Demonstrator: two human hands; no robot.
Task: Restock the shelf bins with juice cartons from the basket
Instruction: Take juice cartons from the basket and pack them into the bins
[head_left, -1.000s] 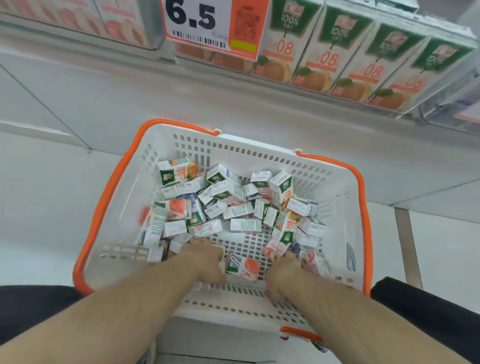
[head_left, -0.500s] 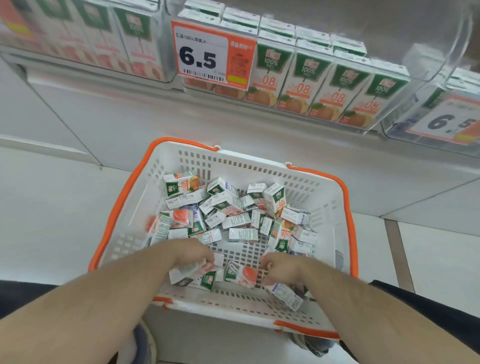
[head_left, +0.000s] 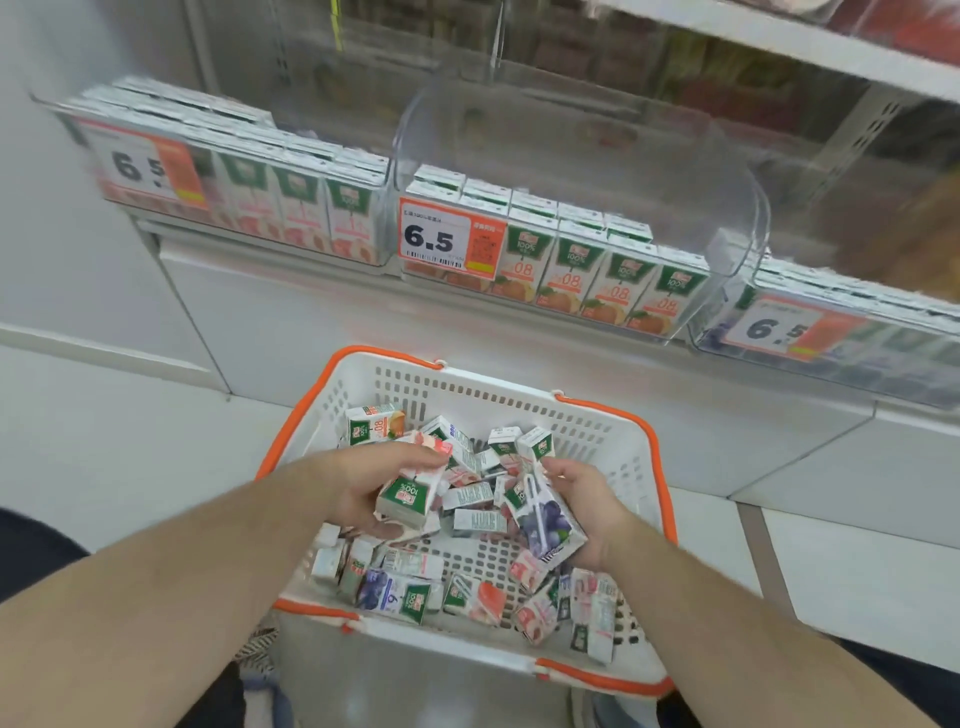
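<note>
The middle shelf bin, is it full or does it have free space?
Not full. The middle bin holds cartons only at its front; behind them is empty.

Price tags: we saw three orange-and-white tags (head_left: 450, 238) reading 6.5.
Floor: we saw pale tiles (head_left: 857, 566).
Upper shelf: blurred goods (head_left: 727, 67).

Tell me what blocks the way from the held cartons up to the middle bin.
Nothing visible does. The left hand and right hand each hold cartons above the basket; the middle bin is open on top, with bare space behind its standing cartons.
</note>
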